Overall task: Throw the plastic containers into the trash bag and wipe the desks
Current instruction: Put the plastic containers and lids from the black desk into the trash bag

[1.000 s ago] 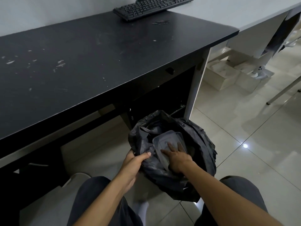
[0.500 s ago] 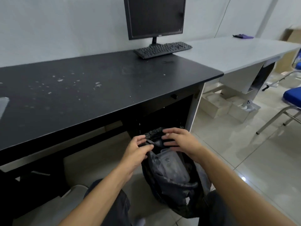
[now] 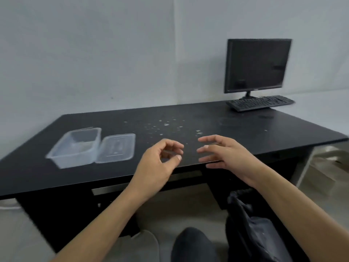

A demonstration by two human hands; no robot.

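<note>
2 hands hover above the front edge of the black desk (image 3: 236, 133), both empty: the left hand (image 3: 158, 161) has loosely curled fingers with nothing between them, and the right hand (image 3: 224, 154) has its fingers spread and relaxed. They sit between the work on the desk and the black trash bag (image 3: 249, 229), which slumps on the floor by the person's right forearm, probably kept there so each piece needs only a short drop. 1 clear plastic container (image 3: 75, 146) lies open on the left part of the desk, with its flat lid (image 3: 117, 148) just beside it on the right, apparently touching; both are well left of the hands, so the next reach likely goes that way. Pale crumbs (image 3: 166, 124) speckle the middle of the desk, so the wiping looks not yet done. At the far right corner stand a dark monitor (image 3: 257, 65) and a keyboard (image 3: 260, 103). The bag's mouth and contents are hidden by the right arm, no cloth is in view, and motion blur softens the container's edges.
</note>
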